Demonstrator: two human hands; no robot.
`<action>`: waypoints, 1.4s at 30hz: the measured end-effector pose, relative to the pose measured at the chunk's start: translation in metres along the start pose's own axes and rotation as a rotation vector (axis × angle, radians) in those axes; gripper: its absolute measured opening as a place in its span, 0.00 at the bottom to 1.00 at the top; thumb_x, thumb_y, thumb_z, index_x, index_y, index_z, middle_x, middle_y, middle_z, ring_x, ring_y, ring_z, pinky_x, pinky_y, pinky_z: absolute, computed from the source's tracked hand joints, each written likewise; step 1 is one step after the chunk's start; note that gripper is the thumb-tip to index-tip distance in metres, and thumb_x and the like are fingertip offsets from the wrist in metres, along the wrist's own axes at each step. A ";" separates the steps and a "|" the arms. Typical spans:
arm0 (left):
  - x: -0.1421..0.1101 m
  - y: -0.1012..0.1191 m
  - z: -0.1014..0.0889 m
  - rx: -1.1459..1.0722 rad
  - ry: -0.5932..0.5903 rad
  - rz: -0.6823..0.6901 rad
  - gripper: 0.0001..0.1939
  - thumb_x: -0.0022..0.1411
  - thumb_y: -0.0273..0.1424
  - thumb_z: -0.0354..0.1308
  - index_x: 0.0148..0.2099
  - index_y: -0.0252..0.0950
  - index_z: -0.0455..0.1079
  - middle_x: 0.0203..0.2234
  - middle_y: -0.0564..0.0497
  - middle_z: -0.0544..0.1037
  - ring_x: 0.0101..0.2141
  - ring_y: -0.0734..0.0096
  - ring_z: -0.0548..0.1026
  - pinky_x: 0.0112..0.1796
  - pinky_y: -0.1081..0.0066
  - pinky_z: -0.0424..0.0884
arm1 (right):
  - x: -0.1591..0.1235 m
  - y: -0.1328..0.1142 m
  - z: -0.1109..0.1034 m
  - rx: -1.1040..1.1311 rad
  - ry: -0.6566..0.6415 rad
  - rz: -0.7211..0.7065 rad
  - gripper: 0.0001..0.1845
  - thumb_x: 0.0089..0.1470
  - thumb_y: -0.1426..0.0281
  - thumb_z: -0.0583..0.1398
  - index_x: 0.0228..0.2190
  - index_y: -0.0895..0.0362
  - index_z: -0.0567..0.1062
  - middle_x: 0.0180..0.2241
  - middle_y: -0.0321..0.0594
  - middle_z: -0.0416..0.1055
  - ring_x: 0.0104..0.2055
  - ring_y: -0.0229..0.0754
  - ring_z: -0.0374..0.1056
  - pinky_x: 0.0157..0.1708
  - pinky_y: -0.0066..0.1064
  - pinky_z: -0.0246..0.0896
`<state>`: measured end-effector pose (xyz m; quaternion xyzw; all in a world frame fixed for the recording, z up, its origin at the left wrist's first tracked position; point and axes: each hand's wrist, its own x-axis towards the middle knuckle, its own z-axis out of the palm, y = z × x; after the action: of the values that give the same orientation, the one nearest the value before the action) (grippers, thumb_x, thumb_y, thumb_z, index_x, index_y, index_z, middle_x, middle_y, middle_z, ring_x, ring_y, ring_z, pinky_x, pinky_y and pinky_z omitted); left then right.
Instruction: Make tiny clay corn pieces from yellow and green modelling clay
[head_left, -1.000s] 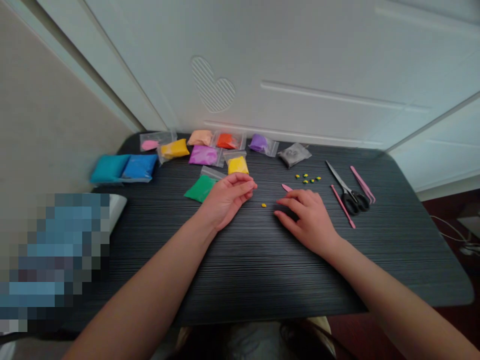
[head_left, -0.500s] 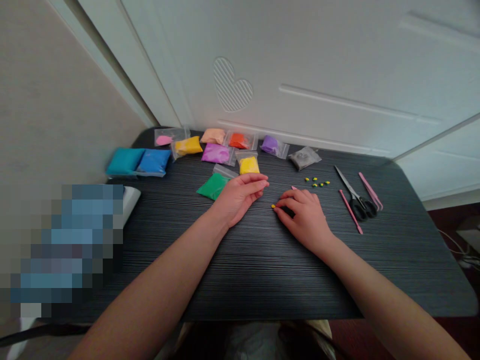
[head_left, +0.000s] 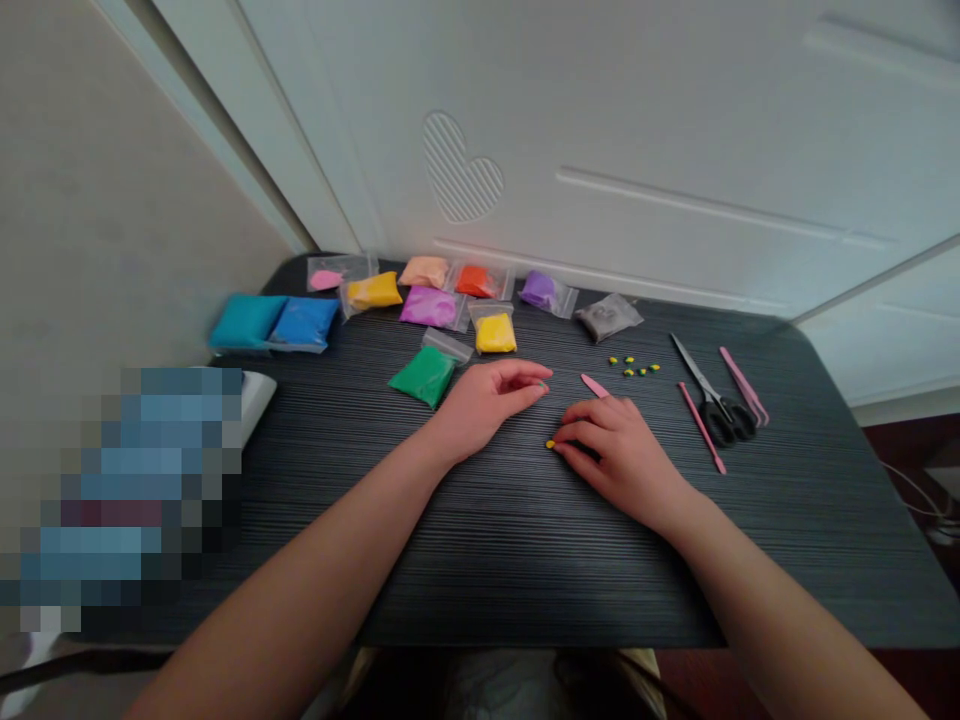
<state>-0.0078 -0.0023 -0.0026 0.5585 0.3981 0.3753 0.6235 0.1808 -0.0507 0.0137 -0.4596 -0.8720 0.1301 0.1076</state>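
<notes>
The half-curled left hand holds a green speck, while the loosely bent right hand pinches a yellow piece

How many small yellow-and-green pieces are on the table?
5 pieces, left of the scissors: two in a farther row, three in a nearer one. The yellow bit at the right hand is not counted. Others may be hidden.

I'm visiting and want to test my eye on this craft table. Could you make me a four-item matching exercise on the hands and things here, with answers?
Column one
1. Scissors
2. Left hand
3. Right hand
4. Plastic bag of grey material

Column two
A. holds a small yellow piece
B. just right of the purple bag
C. has a tiny green bit
D. black-handled

Pairs: 1-D, 2-C, 3-A, 4-B
</notes>
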 end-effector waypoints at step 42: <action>-0.005 -0.006 0.006 0.554 0.159 0.188 0.08 0.52 0.37 0.55 0.31 0.38 0.69 0.25 0.53 0.74 0.28 0.71 0.70 0.31 0.72 0.63 | 0.036 0.023 0.007 -0.167 0.276 0.110 0.10 0.54 0.66 0.52 0.33 0.52 0.73 0.36 0.38 0.70 0.39 0.41 0.60 0.37 0.35 0.48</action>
<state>-0.0037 -0.0096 -0.0082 0.7105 0.4795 0.3510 0.3769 0.1763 -0.0095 0.0019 -0.5275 -0.8301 -0.0014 0.1807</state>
